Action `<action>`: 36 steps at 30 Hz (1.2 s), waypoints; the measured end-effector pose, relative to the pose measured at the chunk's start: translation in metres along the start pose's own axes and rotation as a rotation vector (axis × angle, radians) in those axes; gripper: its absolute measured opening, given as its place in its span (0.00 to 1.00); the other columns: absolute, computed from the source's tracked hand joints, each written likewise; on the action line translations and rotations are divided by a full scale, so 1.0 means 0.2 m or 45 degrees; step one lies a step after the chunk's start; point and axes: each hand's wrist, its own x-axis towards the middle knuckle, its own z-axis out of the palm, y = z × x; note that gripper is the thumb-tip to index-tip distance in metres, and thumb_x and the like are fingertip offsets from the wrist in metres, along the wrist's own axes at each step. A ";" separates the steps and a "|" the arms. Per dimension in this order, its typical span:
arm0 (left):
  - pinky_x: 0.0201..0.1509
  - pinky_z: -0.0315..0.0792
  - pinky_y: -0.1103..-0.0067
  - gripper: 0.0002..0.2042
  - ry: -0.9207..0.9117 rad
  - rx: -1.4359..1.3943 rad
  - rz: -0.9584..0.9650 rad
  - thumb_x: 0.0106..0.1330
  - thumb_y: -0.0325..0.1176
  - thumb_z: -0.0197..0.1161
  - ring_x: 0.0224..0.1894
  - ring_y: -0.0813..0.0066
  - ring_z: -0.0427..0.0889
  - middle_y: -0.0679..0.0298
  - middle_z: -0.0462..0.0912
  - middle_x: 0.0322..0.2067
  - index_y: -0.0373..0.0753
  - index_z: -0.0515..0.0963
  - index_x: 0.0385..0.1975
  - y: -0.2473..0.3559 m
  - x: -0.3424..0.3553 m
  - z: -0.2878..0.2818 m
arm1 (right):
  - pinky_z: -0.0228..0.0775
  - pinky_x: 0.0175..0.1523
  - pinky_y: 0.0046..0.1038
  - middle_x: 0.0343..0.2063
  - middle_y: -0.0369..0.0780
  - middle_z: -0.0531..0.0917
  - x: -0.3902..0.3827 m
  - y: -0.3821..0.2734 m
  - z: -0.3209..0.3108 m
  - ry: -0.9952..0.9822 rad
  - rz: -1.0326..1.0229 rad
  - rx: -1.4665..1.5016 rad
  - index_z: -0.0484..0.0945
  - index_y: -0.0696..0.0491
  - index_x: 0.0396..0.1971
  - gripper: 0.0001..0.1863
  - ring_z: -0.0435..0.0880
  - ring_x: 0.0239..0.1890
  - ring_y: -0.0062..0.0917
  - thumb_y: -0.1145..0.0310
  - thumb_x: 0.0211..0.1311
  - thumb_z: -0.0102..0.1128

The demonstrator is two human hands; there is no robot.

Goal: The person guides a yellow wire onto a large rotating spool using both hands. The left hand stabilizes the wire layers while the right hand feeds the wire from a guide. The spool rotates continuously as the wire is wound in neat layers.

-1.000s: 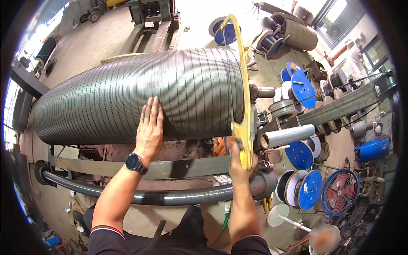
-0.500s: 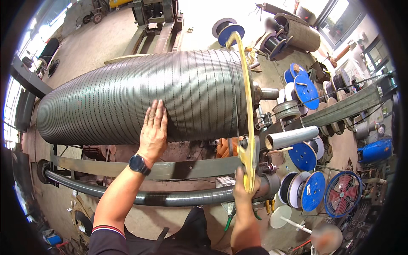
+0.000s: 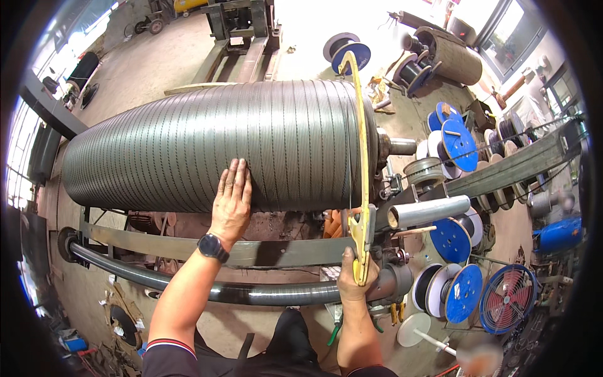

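A long metal roller (image 3: 157, 144), densely wound with grey ridged, slotted strip, lies across the middle. My left hand (image 3: 232, 201) rests on its lower surface, fingers straight and lying flat. At the roller's right end, my right hand (image 3: 356, 273) grips the handle of a yellow hacksaw (image 3: 360, 125), which stands lengthwise away from me across the wound surface. The blade lies near the last windings; whether it bites into them is hard to tell. A grey beam (image 3: 157, 242) and a dark shaft (image 3: 264, 292) run below the roller, under my arms.
Blue-flanged cable spools (image 3: 458, 144) crowd the right floor, with a red-bladed fan (image 3: 507, 295) near the lower right. A silver tube (image 3: 427, 212) juts beside the saw. Behind the roller stand forklift forks (image 3: 245, 56); a chain runs along a beam (image 3: 502, 173) at right.
The hacksaw and my right hand moved toward me, mostly in the first half second. My left hand stays flat on the roller, slightly shifted in view along with the whole scene.
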 end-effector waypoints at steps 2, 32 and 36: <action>0.87 0.46 0.59 0.32 0.006 0.024 0.003 0.66 0.22 0.54 0.83 0.49 0.49 0.43 0.54 0.79 0.23 0.61 0.73 0.01 0.00 -0.01 | 0.77 0.30 0.41 0.23 0.49 0.82 0.04 0.03 0.03 -0.020 0.000 0.034 0.79 0.62 0.33 0.08 0.85 0.24 0.48 0.74 0.65 0.69; 0.84 0.52 0.55 0.29 0.054 -0.264 -0.114 0.65 0.18 0.55 0.81 0.49 0.58 0.45 0.62 0.77 0.25 0.67 0.70 0.05 0.02 -0.06 | 0.78 0.36 0.32 0.27 0.43 0.87 -0.02 -0.02 -0.02 -0.049 0.366 0.240 0.82 0.60 0.37 0.11 0.87 0.26 0.33 0.65 0.71 0.65; 0.83 0.53 0.55 0.28 0.084 -0.246 -0.111 0.64 0.18 0.55 0.80 0.48 0.60 0.45 0.64 0.76 0.24 0.69 0.69 0.03 0.02 -0.06 | 0.73 0.34 0.29 0.23 0.40 0.84 0.17 -0.07 0.06 -0.079 0.244 0.144 0.81 0.62 0.30 0.10 0.82 0.24 0.25 0.71 0.70 0.61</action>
